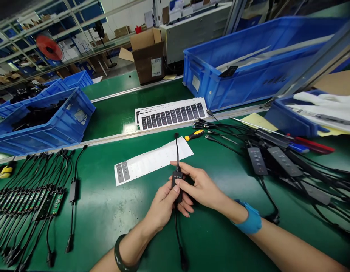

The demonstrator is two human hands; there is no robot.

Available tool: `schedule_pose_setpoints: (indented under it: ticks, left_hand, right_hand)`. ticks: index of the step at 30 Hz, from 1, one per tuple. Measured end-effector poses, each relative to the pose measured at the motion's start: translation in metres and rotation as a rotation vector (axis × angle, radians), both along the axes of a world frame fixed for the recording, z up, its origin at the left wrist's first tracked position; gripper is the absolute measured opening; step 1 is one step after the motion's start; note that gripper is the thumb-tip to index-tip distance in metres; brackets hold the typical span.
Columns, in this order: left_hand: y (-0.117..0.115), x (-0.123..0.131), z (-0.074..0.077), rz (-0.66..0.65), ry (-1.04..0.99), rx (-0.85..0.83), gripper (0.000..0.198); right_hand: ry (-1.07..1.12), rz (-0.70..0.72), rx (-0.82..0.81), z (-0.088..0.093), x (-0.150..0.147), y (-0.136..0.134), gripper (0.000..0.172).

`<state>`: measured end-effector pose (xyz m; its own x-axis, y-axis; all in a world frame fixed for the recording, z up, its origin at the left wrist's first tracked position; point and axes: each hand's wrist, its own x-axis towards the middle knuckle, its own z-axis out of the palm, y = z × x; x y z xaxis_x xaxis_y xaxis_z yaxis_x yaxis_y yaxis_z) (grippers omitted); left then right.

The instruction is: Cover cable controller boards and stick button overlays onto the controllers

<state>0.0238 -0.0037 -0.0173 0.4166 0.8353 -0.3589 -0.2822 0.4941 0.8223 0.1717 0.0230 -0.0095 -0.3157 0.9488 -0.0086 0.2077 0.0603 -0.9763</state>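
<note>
Between my two hands is a small black cable controller with a cable running out of each end. My left hand grips its lower part, thumb on the front. My right hand holds the upper part, with its thumb pressed on the face and its fingers behind. Just beyond lies a white label sheet with two grey labels left at its left end. A single cable controller with a plain black case lies to the left. Labelled controllers sit in a tangle of cables on the right.
Cabled green circuit boards lie in a row at left. Several label sheets rest at the back. A yellow screwdriver lies ahead. Blue bins stand left, and a large blue bin back right.
</note>
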Motion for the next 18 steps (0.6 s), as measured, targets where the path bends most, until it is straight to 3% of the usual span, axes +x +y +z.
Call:
schedule_pose_setpoints:
  ticks: [5, 8, 11, 13, 15, 17, 18]
  left_hand:
    - [0.003, -0.005, -0.002, -0.069, 0.144, 0.108, 0.057]
    - [0.009, -0.018, 0.003, -0.126, 0.505, 0.479, 0.053]
    - [0.017, -0.029, 0.007, -0.084, 1.030, 0.864, 0.051]
    - [0.020, -0.032, 0.006, -0.118, 1.325, 0.910, 0.060]
    - [0.021, -0.031, 0.002, -0.213, 1.496, 0.876, 0.070]
    - [0.020, -0.029, -0.003, -0.275, 1.545, 0.892, 0.074]
    - [0.019, -0.028, -0.006, -0.281, 1.547, 0.915, 0.076]
  right_hand:
    - [-0.029, -0.051, 0.036, 0.003, -0.007, 0.006, 0.051]
    - [-0.060, -0.163, 0.125, 0.016, 0.016, 0.025, 0.045]
    - [-0.369, -0.464, 0.321, 0.034, 0.069, 0.039, 0.039]
    - [-0.442, -0.556, 0.378, 0.041, 0.109, 0.044, 0.030]
    - [-0.481, -0.617, 0.467, 0.040, 0.135, 0.052, 0.013]
    - [-0.612, -0.649, 0.658, 0.035, 0.134, 0.064, 0.011]
    - [-0.649, -0.586, 0.691, 0.033, 0.121, 0.070, 0.012]
